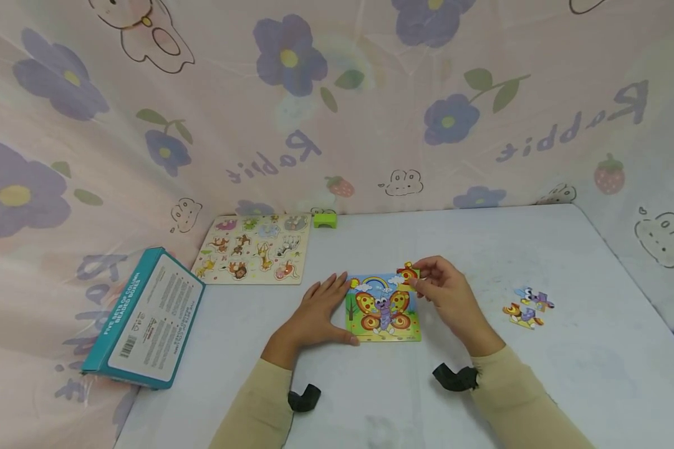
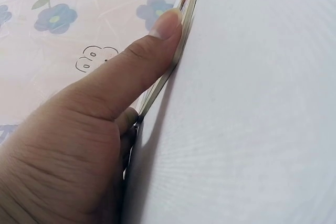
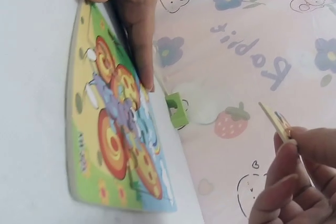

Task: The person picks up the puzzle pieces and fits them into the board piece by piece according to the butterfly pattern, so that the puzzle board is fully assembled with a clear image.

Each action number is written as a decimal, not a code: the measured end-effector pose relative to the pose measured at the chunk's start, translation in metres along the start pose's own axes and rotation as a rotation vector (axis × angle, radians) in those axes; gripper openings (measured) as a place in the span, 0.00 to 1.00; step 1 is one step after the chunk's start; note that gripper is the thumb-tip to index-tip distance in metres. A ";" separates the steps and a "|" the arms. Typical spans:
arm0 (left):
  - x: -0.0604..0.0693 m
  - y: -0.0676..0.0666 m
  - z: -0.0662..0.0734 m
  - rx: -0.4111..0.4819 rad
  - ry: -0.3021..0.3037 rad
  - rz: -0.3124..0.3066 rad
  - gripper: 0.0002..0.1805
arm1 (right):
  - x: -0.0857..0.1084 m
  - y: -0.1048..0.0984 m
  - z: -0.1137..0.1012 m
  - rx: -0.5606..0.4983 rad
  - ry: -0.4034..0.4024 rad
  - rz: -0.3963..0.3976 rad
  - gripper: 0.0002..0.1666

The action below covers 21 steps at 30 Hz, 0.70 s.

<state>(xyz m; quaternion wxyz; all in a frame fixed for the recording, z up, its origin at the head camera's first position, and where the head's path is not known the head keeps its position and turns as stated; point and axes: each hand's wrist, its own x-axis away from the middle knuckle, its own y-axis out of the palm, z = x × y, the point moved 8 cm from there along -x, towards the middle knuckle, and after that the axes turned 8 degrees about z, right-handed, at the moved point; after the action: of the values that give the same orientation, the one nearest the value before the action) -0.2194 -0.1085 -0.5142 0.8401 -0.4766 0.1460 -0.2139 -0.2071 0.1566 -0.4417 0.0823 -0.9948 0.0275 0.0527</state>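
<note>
A square butterfly puzzle board (image 1: 383, 333) lies before me on the white table. My left hand (image 1: 314, 318) rests along the board's left side with its fingers extended. Its thumb (image 2: 136, 69) lies against the edge at the near left corner. Over the far right corner, my right hand (image 1: 446, 299) pinches a small puzzle piece (image 1: 407, 274) with red, yellow and green print. In the right wrist view this piece (image 3: 277, 121) is held between thumb and fingers, apart from the board (image 3: 86, 182).
Several loose puzzle pieces (image 1: 526, 308) lie in a group to the right. An animal peg board (image 1: 252, 249) lies at the back left, beside a small green block (image 1: 325, 221). A teal and white box (image 1: 148, 318) stands at the left against the printed curtain (image 1: 337, 125).
</note>
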 end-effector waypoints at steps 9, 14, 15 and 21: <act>0.001 -0.001 0.002 0.009 -0.001 -0.001 0.73 | 0.001 -0.002 0.017 0.039 0.056 -0.064 0.25; 0.000 0.000 0.001 0.009 -0.001 -0.003 0.73 | 0.003 0.007 0.028 0.097 0.088 -0.190 0.23; 0.000 0.000 0.001 0.010 -0.001 -0.004 0.73 | 0.004 0.010 0.031 0.115 0.089 -0.220 0.21; 0.001 -0.001 0.001 0.010 0.003 -0.005 0.74 | 0.011 0.022 0.041 0.191 0.090 -0.362 0.08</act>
<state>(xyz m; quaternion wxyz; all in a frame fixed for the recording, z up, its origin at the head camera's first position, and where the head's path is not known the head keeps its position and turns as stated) -0.2186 -0.1085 -0.5134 0.8418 -0.4724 0.1450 -0.2173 -0.2021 0.1408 -0.4865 0.1829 -0.9726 -0.1430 -0.0103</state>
